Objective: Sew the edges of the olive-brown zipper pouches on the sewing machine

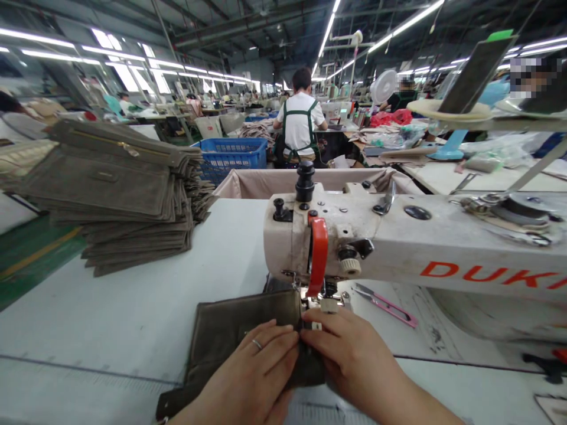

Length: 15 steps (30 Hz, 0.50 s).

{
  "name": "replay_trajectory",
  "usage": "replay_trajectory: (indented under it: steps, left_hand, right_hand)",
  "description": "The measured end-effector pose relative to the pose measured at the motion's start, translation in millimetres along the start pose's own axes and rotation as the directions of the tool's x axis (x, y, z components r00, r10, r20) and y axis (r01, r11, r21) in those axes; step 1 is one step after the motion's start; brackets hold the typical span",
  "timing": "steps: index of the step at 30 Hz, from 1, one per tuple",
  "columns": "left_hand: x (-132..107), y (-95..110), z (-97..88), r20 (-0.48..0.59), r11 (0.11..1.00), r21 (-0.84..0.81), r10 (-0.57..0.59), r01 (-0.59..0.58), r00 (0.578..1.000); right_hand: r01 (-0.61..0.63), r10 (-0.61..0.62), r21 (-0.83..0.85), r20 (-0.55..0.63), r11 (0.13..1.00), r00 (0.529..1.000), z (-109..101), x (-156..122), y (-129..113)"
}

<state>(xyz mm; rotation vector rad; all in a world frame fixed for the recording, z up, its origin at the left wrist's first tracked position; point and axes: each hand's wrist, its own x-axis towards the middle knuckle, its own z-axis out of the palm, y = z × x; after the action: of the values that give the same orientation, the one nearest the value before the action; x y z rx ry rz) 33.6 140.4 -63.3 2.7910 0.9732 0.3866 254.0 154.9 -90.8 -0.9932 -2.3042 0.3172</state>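
Observation:
A dark olive-brown bag panel (221, 330) lies on the white table under the sewing machine's head (305, 236). Its right edge runs beside the presser foot (305, 298). My left hand (257, 369), with a ring on one finger, rests flat on the panel, fingers stretched toward that edge; the thumb is mostly hidden. From the right, my right hand (349, 348) pinches the panel's edge between thumb and fingers, just in front of the foot. The fingertips of both hands nearly meet. A strip of the same material sticks out at the lower left.
Stacked brown bag panels (128, 195), the top one zippered, stand at the left. Pink-handled thread snips (390, 307) lie right of the needle area. A fabric-lined bin (252, 183) is behind the machine. Farther off are a blue crate (234, 156) and a seated co-worker (301, 118).

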Motion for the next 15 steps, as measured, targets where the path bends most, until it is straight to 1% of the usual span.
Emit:
replay_trajectory:
  steps: [3, 6, 10, 13, 15]
  left_hand:
    - [-1.0, -7.4, -7.2, 0.031, 0.998, -0.03, 0.056, -0.055, 0.998]
    - [-1.0, -15.9, -12.0, 0.075, 0.997, -0.068, 0.051, -0.046, 0.996]
    - [-0.6, -22.3, -7.4, 0.106, 0.995, -0.099, -0.01, 0.02, 0.994]
    - [-1.5, -22.9, -2.4, 0.075, 0.986, -0.135, -0.083, 0.093, 0.994]
    - [-1.9, -22.2, -0.9, 0.039, 0.981, -0.154, -0.109, 0.114, 0.993]
  right_hand:
    - [0.037, -0.037, 0.003, -0.004, 0.999, 0.999, 2.5, -1.7, -3.7]
    - [0.04, -0.04, 0.007, 0.006, 0.999, 0.999, 3.0, -0.8, -4.7]
    - [-0.007, 0.005, 0.029, 0.038, 1.0, 0.999, -1.8, 2.3, -1.7]
    - [-0.078, 0.076, 0.043, 0.059, 0.996, 0.995, -5.5, 1.7, 2.0]
    - [-0.099, 0.096, 0.033, 0.08, 0.995, 0.992, -6.5, 0.7, 3.5]
